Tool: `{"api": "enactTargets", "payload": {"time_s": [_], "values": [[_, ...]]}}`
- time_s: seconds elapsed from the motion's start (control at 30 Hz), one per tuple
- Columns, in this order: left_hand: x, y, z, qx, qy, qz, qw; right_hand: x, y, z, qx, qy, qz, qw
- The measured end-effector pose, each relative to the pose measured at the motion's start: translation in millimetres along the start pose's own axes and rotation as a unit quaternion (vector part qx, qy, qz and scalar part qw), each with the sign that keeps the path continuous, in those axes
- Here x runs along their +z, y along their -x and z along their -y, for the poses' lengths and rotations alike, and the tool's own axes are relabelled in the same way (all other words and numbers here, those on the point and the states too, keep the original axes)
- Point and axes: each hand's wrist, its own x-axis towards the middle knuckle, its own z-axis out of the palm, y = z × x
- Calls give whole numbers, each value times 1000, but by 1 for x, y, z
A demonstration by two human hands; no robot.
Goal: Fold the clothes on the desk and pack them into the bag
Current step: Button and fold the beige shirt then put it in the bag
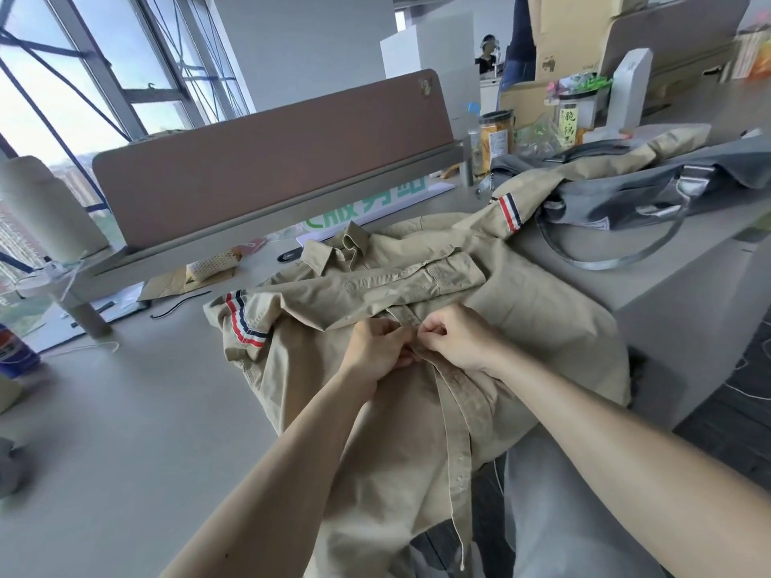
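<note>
My left hand [377, 348] and right hand [457, 340] meet knuckle to knuckle, both pinching the button placket [457, 415] of the khaki shirt [542, 302]. It lies rumpled on the desk [125, 410] under my grip, collar [333, 250] beyond my fingers, hem trailing off the edge towards me. Red, white and navy sleeve bands [244, 323] show left of my grip. The grey bag [626, 194] sits beyond, to the right.

Khaki shirt [542, 310] lies front up and rumpled on the desk [125, 410], collar at the far side, lower part hanging over the near edge. Both short sleeves carry red, white and navy stripes. Grey bag [651, 189] with loop handles lies slumped at far right, touching one sleeve.
</note>
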Motion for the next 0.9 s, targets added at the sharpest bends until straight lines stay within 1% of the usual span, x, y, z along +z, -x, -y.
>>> {"api": "enactTargets", "payload": {"time_s": [0.1,0.3,0.37,0.47,0.53,0.6,0.73,0.83,0.9], "values": [[-2,-1,2,16,-11,5,1000,0,-1,0,4,-4,3,1000],[-2,1,4,44,-11,3,999,2,-7,-2,15,-52,17,998],[-2,2,6,73,-16,1,997,2,-10,-3,21,-68,29,997],[-3,3,11,144,-58,-2,988,1,-12,2,41,-36,33,998],[-3,4,13,157,-68,-2,985,0,-12,9,61,-5,29,998],[-2,4,12,138,-38,-15,990,0,-12,16,79,22,23,996],[2,5,4,38,48,-24,998,2,-9,17,77,13,5,997],[1,1,1,-28,85,-2,996,5,-3,16,62,24,-11,998],[-1,0,0,-54,81,21,995,6,-2,16,51,26,-19,998]]}}
